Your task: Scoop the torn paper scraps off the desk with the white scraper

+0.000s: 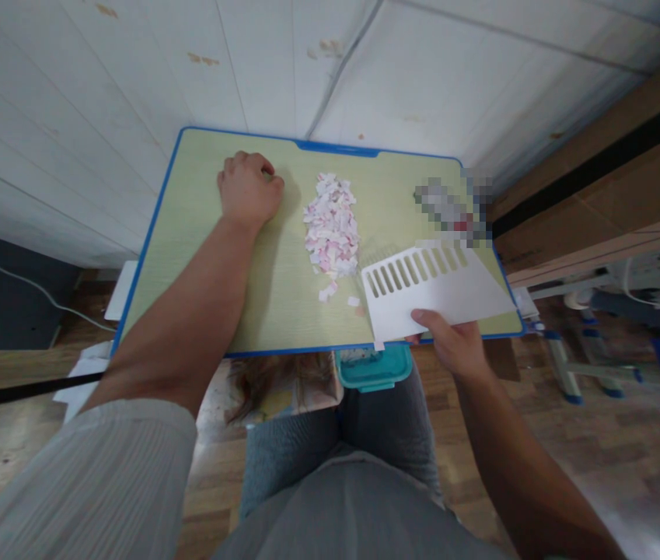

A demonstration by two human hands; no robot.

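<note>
Left hand [249, 189], upper left of centre: fingers curled, contents hidden, cannot tell if holding | Right hand [453, 344], lower right of centre: thumb-over grip on white slotted sheet [408, 307] by its near edge, probably keeping slots unobstructed | paper scraps [333, 225]: heaped mid-frame on blue-edged tabletop [190, 194], seemingly within both hands' reach

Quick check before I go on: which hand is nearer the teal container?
Right. The right hand, gripping the white slotted sheet, is just right of the teal container; the left hand is farther off, over the table's far left part.
</note>
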